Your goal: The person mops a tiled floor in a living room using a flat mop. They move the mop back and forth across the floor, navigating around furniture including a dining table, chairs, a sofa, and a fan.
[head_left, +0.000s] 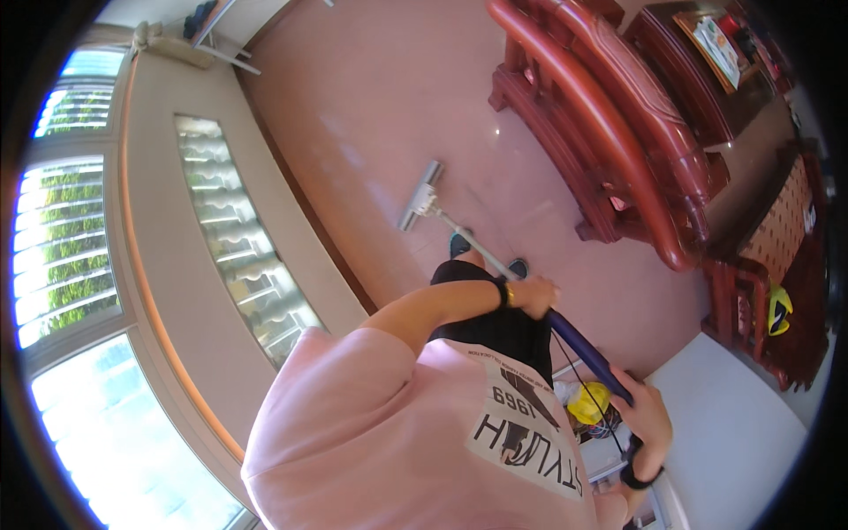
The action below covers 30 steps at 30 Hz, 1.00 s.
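Note:
A mop (473, 240) slants across my front, its pale pole running down to a flat grey head (420, 196) that rests on the pinkish floor. My left hand (534, 296) is closed round the pole just below the dark blue grip. Further up, my right hand (649, 413) wraps round the top end of that grip (579, 349). The mop head lies a little ahead of my feet, angled to the left. A thin dark cord or rod (579, 380) shows beside the grip; where it attaches is unclear.
A long, low wall with a baluster opening (247, 238) and bright windows runs along the left. Carved red wooden furniture (601, 124) stands at the right, with a cushioned wooden seat (777, 221) behind. A white surface (733, 424) and a yellow bag (592, 405) are near my right arm.

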Each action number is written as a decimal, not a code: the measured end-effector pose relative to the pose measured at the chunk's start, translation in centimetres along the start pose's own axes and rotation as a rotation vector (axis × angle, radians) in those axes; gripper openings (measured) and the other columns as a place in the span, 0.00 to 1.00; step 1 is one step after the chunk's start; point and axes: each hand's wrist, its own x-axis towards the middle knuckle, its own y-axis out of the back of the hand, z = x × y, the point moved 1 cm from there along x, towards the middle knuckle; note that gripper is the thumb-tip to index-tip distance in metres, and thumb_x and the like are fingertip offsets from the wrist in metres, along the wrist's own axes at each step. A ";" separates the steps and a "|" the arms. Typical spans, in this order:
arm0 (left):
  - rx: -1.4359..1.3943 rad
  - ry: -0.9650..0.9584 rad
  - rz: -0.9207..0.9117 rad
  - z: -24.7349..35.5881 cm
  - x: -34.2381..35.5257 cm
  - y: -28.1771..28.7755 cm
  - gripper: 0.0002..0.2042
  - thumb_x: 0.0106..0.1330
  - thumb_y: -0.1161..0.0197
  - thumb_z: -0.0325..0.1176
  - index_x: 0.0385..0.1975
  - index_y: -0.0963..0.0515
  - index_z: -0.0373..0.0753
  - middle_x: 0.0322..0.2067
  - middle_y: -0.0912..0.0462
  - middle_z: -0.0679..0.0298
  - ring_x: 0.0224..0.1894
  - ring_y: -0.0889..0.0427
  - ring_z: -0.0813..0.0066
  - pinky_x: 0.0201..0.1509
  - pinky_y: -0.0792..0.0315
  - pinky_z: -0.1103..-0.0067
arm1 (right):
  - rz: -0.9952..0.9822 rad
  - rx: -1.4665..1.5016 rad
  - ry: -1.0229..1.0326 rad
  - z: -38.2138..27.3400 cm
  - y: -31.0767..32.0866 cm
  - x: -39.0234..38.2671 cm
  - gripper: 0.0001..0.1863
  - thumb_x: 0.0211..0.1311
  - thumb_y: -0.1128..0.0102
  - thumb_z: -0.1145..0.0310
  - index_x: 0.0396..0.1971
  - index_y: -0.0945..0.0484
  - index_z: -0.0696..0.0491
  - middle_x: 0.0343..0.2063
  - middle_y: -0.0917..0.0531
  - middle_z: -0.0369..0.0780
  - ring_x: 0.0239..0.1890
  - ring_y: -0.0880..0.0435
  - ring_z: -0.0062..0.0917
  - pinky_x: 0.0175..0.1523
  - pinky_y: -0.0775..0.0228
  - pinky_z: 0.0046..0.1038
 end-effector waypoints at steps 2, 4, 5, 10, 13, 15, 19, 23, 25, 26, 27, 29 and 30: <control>-0.196 -0.143 -0.062 1.8 2.1 -1.9 0.13 0.46 0.33 0.45 0.27 0.17 0.43 0.27 0.17 0.53 0.34 0.18 0.51 0.37 0.25 0.63 | -0.008 0.000 -0.141 -0.5 1.6 -3.6 0.29 0.48 0.36 0.74 0.55 0.25 0.48 0.25 0.20 0.54 0.30 0.19 0.49 0.36 0.27 0.39; -0.321 -0.135 -0.281 5.4 2.9 0.3 0.14 0.47 0.33 0.45 0.25 0.17 0.42 0.27 0.17 0.51 0.34 0.18 0.51 0.37 0.25 0.63 | 0.011 0.025 -0.185 -0.9 1.9 -5.8 0.30 0.46 0.35 0.76 0.55 0.25 0.50 0.25 0.20 0.54 0.30 0.19 0.49 0.35 0.27 0.38; -0.295 -0.103 -0.305 6.5 2.4 1.0 0.13 0.47 0.33 0.45 0.24 0.17 0.41 0.26 0.17 0.51 0.33 0.18 0.51 0.36 0.25 0.63 | 0.005 0.050 -0.216 -1.6 1.9 -6.6 0.31 0.44 0.34 0.77 0.55 0.25 0.51 0.24 0.20 0.54 0.30 0.18 0.48 0.35 0.27 0.38; -0.207 -0.057 -0.335 7.3 -2.1 4.4 0.13 0.47 0.34 0.43 0.18 0.20 0.38 0.24 0.18 0.50 0.30 0.18 0.49 0.32 0.25 0.62 | 0.054 0.168 -0.132 -4.6 0.2 -7.5 0.30 0.40 0.31 0.79 0.51 0.23 0.58 0.31 0.15 0.49 0.29 0.14 0.29 0.39 0.25 0.24; -0.142 -0.008 -0.355 4.7 -4.8 6.2 0.12 0.47 0.34 0.42 0.21 0.19 0.39 0.25 0.18 0.49 0.31 0.17 0.49 0.34 0.24 0.62 | -0.028 0.292 -0.224 -7.1 0.0 -4.7 0.30 0.40 0.31 0.79 0.51 0.23 0.58 0.31 0.15 0.48 0.30 0.15 0.23 0.38 0.26 0.23; -0.113 0.067 -0.369 2.4 -7.9 9.4 0.12 0.47 0.34 0.40 0.26 0.18 0.40 0.28 0.17 0.50 0.35 0.18 0.51 0.38 0.24 0.62 | -0.024 0.286 -0.106 -7.1 -2.0 -1.6 0.29 0.44 0.32 0.79 0.52 0.24 0.57 0.30 0.16 0.47 0.29 0.19 0.17 0.38 0.26 0.23; -0.032 0.162 -0.359 -8.0 -13.9 9.7 0.12 0.47 0.35 0.37 0.30 0.18 0.40 0.29 0.17 0.51 0.34 0.18 0.51 0.38 0.24 0.62 | 0.036 0.329 0.073 -10.3 -7.3 6.8 0.28 0.50 0.35 0.74 0.55 0.25 0.50 0.31 0.17 0.49 0.30 0.20 0.33 0.40 0.27 0.28; 0.120 0.410 -0.367 -17.1 -21.1 11.6 0.12 0.47 0.34 0.38 0.30 0.17 0.41 0.29 0.17 0.52 0.34 0.17 0.52 0.37 0.24 0.63 | 0.005 0.341 0.241 -14.3 -13.3 16.4 0.29 0.54 0.37 0.68 0.59 0.29 0.45 0.29 0.19 0.54 0.34 0.18 0.49 0.41 0.27 0.37; 0.191 0.560 -0.295 -24.3 -24.9 8.7 0.08 0.50 0.34 0.35 0.30 0.18 0.42 0.32 0.17 0.56 0.39 0.18 0.53 0.41 0.24 0.64 | 0.029 0.274 0.366 -17.2 -15.6 20.6 0.29 0.55 0.38 0.67 0.60 0.30 0.45 0.28 0.19 0.56 0.35 0.19 0.50 0.41 0.27 0.40; 0.223 0.641 -0.323 -25.7 -25.7 8.8 0.07 0.52 0.35 0.33 0.31 0.19 0.43 0.34 0.18 0.57 0.43 0.19 0.54 0.43 0.24 0.64 | 0.015 0.224 0.375 -18.3 -16.1 22.0 0.29 0.56 0.39 0.67 0.60 0.31 0.45 0.28 0.19 0.57 0.35 0.19 0.51 0.41 0.27 0.41; 0.193 0.661 -0.214 -24.7 -26.5 9.6 0.08 0.52 0.35 0.32 0.32 0.20 0.43 0.36 0.19 0.58 0.45 0.20 0.56 0.45 0.24 0.65 | -0.007 0.204 0.389 -18.9 -16.2 22.9 0.29 0.56 0.39 0.67 0.61 0.31 0.45 0.28 0.19 0.57 0.34 0.19 0.52 0.41 0.27 0.43; 0.135 0.720 0.011 -22.5 -28.2 11.0 0.10 0.53 0.36 0.31 0.35 0.22 0.43 0.39 0.20 0.58 0.51 0.23 0.58 0.49 0.25 0.66 | -0.057 0.162 0.437 -19.8 -16.3 24.0 0.29 0.57 0.40 0.67 0.61 0.32 0.45 0.27 0.19 0.56 0.34 0.19 0.52 0.40 0.27 0.46; 0.036 0.822 0.093 -22.7 -28.6 10.3 0.18 0.53 0.34 0.31 0.45 0.27 0.45 0.47 0.27 0.57 0.58 0.30 0.58 0.54 0.27 0.66 | -0.025 0.138 0.435 -20.0 -16.1 24.3 0.30 0.57 0.41 0.68 0.62 0.33 0.44 0.25 0.19 0.54 0.32 0.19 0.51 0.40 0.27 0.48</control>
